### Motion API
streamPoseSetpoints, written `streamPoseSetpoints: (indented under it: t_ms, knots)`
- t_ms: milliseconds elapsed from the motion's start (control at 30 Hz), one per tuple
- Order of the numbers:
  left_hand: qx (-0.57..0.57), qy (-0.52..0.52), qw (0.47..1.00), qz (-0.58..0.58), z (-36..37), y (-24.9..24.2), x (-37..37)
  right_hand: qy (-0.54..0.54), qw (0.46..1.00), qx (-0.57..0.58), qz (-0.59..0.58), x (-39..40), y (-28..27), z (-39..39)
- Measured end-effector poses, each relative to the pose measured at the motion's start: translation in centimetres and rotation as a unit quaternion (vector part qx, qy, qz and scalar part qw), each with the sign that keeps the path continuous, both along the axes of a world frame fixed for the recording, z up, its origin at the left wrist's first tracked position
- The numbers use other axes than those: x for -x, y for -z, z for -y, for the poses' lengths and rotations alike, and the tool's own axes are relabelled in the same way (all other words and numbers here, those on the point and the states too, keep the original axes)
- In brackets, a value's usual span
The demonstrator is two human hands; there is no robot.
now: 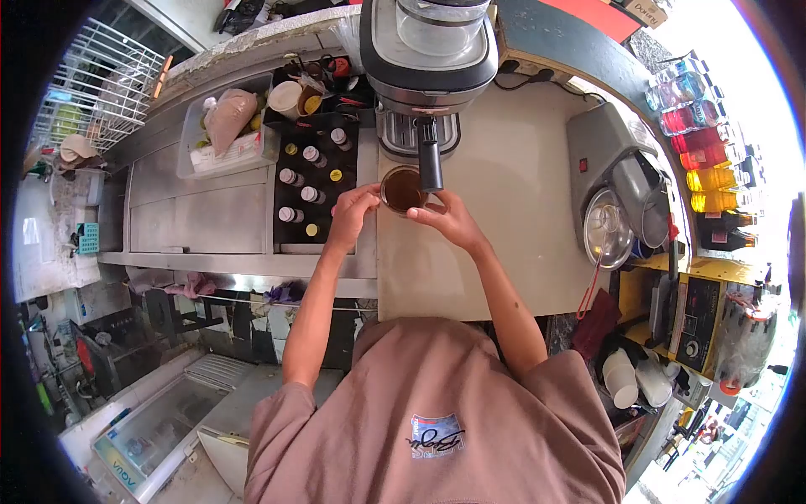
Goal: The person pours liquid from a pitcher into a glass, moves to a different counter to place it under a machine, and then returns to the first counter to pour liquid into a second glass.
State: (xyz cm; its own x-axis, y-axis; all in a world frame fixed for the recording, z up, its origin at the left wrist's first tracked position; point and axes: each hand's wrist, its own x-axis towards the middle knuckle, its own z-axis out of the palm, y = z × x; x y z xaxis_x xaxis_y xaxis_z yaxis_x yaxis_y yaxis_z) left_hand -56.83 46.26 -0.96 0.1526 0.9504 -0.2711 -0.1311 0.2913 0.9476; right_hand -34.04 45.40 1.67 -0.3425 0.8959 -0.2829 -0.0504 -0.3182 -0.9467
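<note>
A round clear cup of brown coffee (401,190) sits in front of the coffee machine (430,63). My left hand (356,215) is closed at the cup's left side, thumb and fingers right at the rim. From the right, my right hand (452,222) has its thumb along the near rim, its other fingers partly hidden behind the cup and below the handle. The black portafilter handle (429,155) points toward me and overlaps the cup's right edge in this view.
Left of the cup, a black rack (323,139) holds several bottles, with a clear plastic bin (189,160) beyond. A grey appliance (600,139) and a metal strainer (608,227) with a red handle stand at the right. Coloured bottles (705,149) line the right edge.
</note>
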Motion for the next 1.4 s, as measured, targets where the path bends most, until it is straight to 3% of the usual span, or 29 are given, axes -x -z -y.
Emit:
streamPoseSetpoints:
  t_ms: [433, 533, 700, 1000, 1100, 1333, 1400]
  knots:
    - [-0.005, -0.01, 0.999, 0.041, 0.6, 0.9, -0.2, -0.012, 1.0, 0.003, 0.003, 0.0, 0.7, 0.5]
    - [0.002, -0.034, 0.997, 0.074, 1.7, 1.1, -0.7, -0.007, 0.998, -0.008, -0.062, -0.1, 1.8, 1.5]
    - [0.025, -0.088, 0.993, 0.077, 4.7, 1.6, -1.5, 0.088, 0.994, -0.018, -0.066, -0.3, 3.6, 3.9]
    - [0.071, -0.107, 0.992, -0.011, 10.5, 2.6, -1.1, 0.131, 0.991, -0.017, -0.004, -1.5, 4.6, 7.3]
    - [0.083, -0.045, 0.994, -0.058, 12.0, 2.6, -1.6, 0.152, 0.988, -0.013, -0.008, -1.9, 5.0, 8.5]
    - [0.015, 0.01, 0.996, -0.092, 13.9, 3.0, -5.2, 0.155, 0.988, -0.017, -0.001, -4.5, 6.2, 12.8]
    - [-0.029, 0.041, 0.983, -0.174, 14.2, 2.8, -6.6, 0.16, 0.987, 0.003, -0.034, -5.7, 6.5, 14.4]
